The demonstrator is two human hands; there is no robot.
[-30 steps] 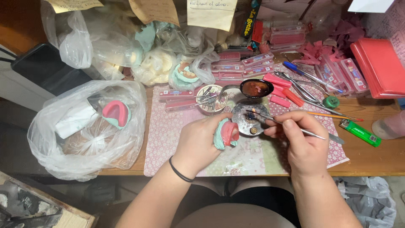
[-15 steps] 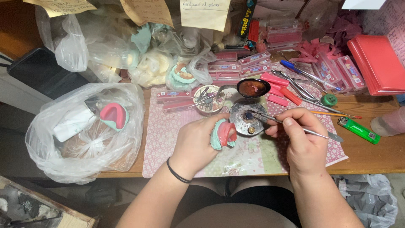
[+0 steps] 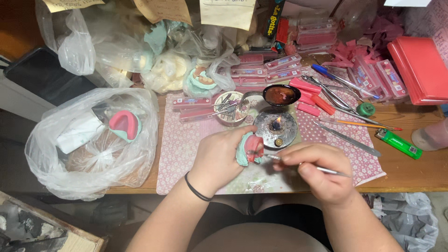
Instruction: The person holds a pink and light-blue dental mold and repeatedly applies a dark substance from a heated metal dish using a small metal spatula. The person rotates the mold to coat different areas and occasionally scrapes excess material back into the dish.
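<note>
Left hand (image 3: 219, 161) fingers grip dental cast (image 3: 248, 148); right hand (image 3: 322, 170) fingers pinch metal tool (image 3: 322, 169); cluttered wooden table (image 3: 410, 170)

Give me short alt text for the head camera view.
A left hand holds a green and pink dental cast while the right hand works it with a thin metal tool. Behind them a small burner is lit.
</note>
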